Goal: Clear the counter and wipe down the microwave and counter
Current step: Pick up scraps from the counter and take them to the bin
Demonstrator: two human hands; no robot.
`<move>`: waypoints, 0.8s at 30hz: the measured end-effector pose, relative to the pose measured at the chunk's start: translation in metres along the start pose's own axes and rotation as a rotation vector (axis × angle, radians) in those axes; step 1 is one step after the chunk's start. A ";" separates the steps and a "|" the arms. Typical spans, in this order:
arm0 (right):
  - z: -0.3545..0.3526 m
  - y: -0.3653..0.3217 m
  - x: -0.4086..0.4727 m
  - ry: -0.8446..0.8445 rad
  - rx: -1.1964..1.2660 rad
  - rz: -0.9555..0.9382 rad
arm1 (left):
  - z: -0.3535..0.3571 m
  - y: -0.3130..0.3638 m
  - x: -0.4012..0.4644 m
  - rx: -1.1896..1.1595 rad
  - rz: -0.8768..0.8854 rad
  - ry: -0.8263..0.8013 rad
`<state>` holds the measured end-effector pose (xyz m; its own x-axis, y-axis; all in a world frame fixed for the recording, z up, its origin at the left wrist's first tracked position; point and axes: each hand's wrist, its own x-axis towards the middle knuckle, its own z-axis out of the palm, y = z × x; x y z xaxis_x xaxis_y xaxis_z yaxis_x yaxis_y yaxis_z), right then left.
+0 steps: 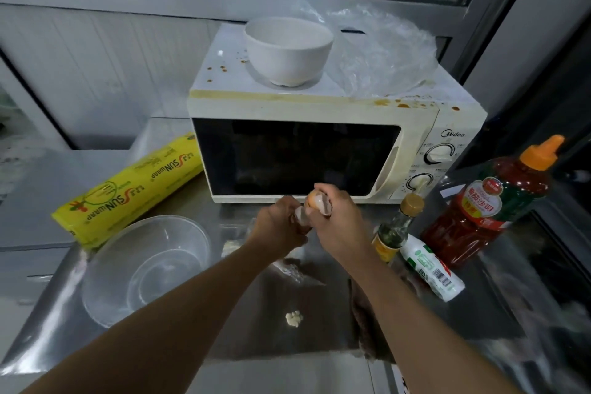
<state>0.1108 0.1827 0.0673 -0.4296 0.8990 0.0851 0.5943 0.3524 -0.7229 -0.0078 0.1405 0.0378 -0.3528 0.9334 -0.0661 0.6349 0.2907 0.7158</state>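
Both hands meet just in front of the microwave [315,150] at the table's back edge: the right hand [335,221] pinches an eggshell [316,200], and the left hand [281,227] closes its grip on another shell piece [301,214]. A clear bowl [144,269] fills the left side and bottles [486,205] line the right edge, leaving open table [256,329] along the near middle, bare but for a crumb [294,318].

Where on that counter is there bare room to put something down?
Bare steel lies between the clear bowl and the white bottle, near the small crumb. The right side is crowded with the ketchup bottle and small bottle; the yellow wrap box fills the left.
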 end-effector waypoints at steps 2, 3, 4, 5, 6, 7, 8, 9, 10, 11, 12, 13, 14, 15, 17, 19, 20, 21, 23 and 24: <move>0.001 -0.011 -0.004 -0.050 0.039 0.007 | -0.012 0.000 -0.005 -0.015 -0.022 0.018; 0.001 -0.015 -0.006 -0.086 0.052 0.016 | -0.017 0.000 -0.007 -0.023 -0.027 0.032; 0.002 -0.020 -0.009 -0.127 0.057 0.024 | -0.021 -0.002 -0.010 -0.028 -0.022 0.046; 0.003 -0.024 -0.012 -0.172 0.061 0.031 | -0.025 -0.003 -0.014 -0.030 -0.013 0.058; 0.004 -0.029 -0.015 -0.213 0.072 0.040 | -0.028 -0.005 -0.018 -0.035 -0.005 0.070; 0.005 -0.033 -0.018 -0.244 0.097 0.056 | -0.031 -0.006 -0.022 -0.038 -0.002 0.079; 0.006 -0.037 -0.020 -0.266 0.125 0.074 | -0.034 -0.008 -0.025 -0.039 -0.002 0.088; 0.007 -0.041 -0.022 -0.283 0.144 0.084 | -0.037 -0.010 -0.029 -0.036 -0.003 0.097; 0.008 -0.044 -0.024 -0.298 0.147 0.084 | -0.040 -0.012 -0.033 -0.031 -0.006 0.103; 0.010 -0.046 -0.027 -0.311 0.140 0.078 | -0.042 -0.013 -0.036 -0.029 -0.013 0.105; 0.012 -0.047 -0.029 -0.322 0.127 0.070 | -0.045 -0.015 -0.039 -0.031 -0.024 0.105; 0.014 -0.048 -0.031 -0.330 0.114 0.065 | -0.047 -0.017 -0.043 -0.035 -0.035 0.104; 0.017 -0.049 -0.034 -0.337 0.104 0.065 | -0.050 -0.019 -0.046 -0.037 -0.043 0.101; 0.020 -0.050 -0.036 -0.344 0.100 0.067 | -0.051 -0.021 -0.049 -0.038 -0.049 0.096; 0.024 -0.051 -0.040 -0.358 0.102 0.072 | -0.054 -0.023 -0.055 -0.034 -0.059 0.086; 0.026 -0.053 -0.043 -0.369 0.107 0.075 | -0.057 -0.025 -0.060 -0.033 -0.067 0.082; 0.026 -0.054 -0.045 -0.365 0.110 0.077 | -0.059 -0.026 -0.061 -0.033 -0.069 0.081; 0.026 -0.055 -0.046 -0.346 0.118 0.082 | -0.061 -0.026 -0.063 -0.036 -0.072 0.081; 0.024 -0.056 -0.048 -0.266 0.151 0.078 | -0.065 -0.026 -0.065 -0.050 -0.085 0.076; 0.023 -0.057 -0.050 -0.217 0.157 0.059 | -0.067 -0.026 -0.066 -0.057 -0.091 0.072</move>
<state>0.0828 0.1121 0.0886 -0.5430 0.8341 -0.0971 0.5172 0.2412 -0.8212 -0.0466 0.0569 0.0701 -0.4569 0.8855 -0.0842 0.5583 0.3592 0.7478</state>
